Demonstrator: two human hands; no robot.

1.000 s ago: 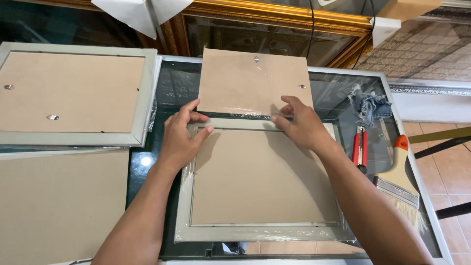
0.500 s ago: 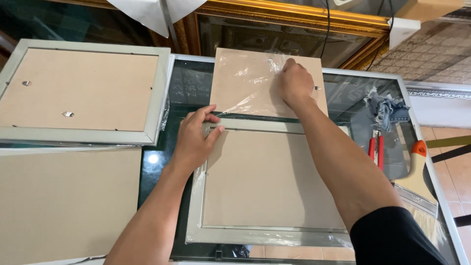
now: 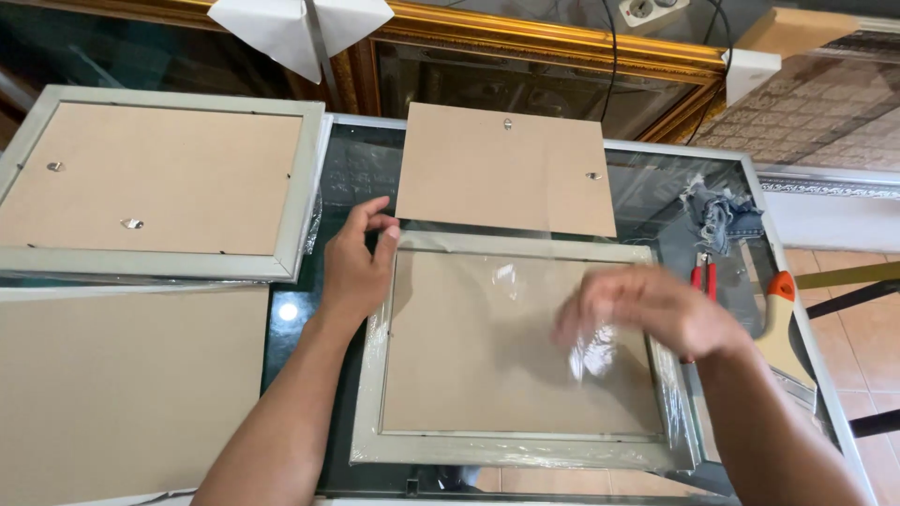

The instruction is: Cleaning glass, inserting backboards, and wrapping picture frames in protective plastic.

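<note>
Two hands work over a pale green picture frame (image 3: 525, 448) lying face down, wrapped in clear film, at lower centre of the glass table (image 3: 750, 201). The left hand (image 3: 356, 267) rests on its upper left corner, fingers loosely curled on the edge. The right hand (image 3: 656, 309) hovers blurred above its right side, fingers spread, holding nothing. A loose backing board (image 3: 506, 169) lies just beyond the top edge. Another frame (image 3: 159, 183) fills the upper left; pliers (image 3: 703, 276) lie right, leaving bare glass between.

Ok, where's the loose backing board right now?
In the head view, the backing board lies flat at the table's far middle, just beyond the wrapped frame, right of the other frame.
</note>
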